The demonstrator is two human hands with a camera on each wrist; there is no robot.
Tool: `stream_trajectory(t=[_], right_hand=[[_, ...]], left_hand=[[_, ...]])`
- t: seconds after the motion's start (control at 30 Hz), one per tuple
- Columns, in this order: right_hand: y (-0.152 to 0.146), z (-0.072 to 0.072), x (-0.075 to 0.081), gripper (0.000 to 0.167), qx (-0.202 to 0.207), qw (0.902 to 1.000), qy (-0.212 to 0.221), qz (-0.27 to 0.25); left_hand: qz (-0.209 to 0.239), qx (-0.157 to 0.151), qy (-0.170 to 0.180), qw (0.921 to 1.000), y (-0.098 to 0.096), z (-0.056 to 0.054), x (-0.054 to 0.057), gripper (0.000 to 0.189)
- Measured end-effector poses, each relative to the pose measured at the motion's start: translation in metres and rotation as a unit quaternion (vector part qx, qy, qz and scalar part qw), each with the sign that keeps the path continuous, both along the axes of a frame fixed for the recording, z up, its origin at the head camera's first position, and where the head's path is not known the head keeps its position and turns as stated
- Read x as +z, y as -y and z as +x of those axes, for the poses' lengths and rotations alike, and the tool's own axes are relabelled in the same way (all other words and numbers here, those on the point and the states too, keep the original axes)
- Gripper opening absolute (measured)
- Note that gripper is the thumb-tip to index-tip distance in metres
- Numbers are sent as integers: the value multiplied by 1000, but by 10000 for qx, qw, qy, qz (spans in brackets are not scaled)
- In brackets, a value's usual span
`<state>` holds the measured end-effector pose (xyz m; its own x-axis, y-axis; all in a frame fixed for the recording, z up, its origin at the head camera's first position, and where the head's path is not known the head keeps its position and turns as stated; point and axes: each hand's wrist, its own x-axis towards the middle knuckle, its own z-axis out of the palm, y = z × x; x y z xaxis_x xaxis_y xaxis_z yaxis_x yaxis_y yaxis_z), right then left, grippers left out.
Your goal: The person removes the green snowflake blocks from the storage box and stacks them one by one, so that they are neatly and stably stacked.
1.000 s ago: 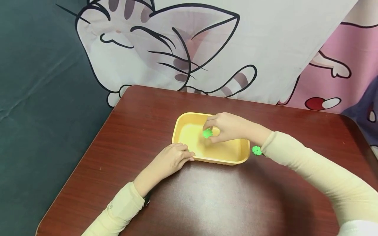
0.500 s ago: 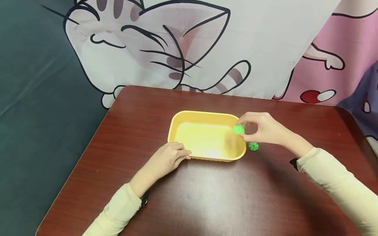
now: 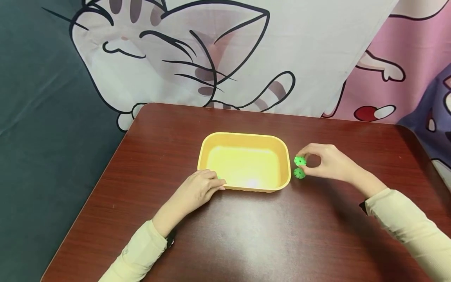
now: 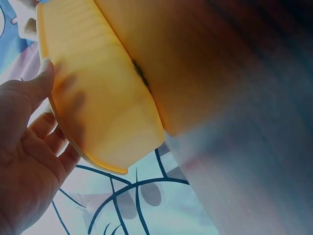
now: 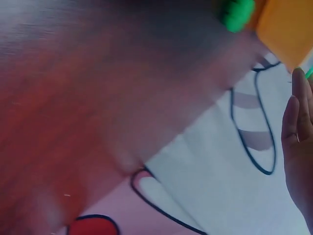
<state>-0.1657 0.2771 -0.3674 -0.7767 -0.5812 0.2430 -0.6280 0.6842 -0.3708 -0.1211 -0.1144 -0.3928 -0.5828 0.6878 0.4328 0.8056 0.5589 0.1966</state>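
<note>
A yellow plastic tub (image 3: 244,137) stands on the table. My left hand (image 3: 199,192) grips its front left rim; in the left wrist view the thumb lies along the outer wall (image 4: 102,93) and the fingers go over the rim. A sliver of green (image 3: 219,178) shows beside those fingers, mostly hidden. Just right of the tub, my right hand (image 3: 329,162) pinches a green flower-shaped disc (image 3: 300,161) between thumb and fingers. Directly below it in the head view is a second green flower-shaped disc (image 3: 299,173) on the table, blurred in the right wrist view.
The reddish-brown table (image 3: 246,235) ends at a back edge against a cloth (image 3: 310,47) printed with a cartoon cat. Dark fabric (image 3: 42,137) lies beyond the left edge.
My right hand has moved right, out from over the tub, carrying the pinched green disc to just above the one on the table. The left hand keeps its hold on the rim.
</note>
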Motion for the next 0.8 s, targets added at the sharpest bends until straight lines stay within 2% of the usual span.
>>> stream_trajectory(t=[0.23,0.5,0.8], right_hand=[[-11,3,-24,29,2,9975,-223,668],[-11,2,-33,25,115,9940,-525,957],[-10,2,-39,24,200,9921,-556,1103]], left_hand=[[1,-1,-11,10000,0,0,-1,9],[16,-5,-39,10000,1,-1,-1,10],[-7,-1,5,10000,1,-2,-1,9]])
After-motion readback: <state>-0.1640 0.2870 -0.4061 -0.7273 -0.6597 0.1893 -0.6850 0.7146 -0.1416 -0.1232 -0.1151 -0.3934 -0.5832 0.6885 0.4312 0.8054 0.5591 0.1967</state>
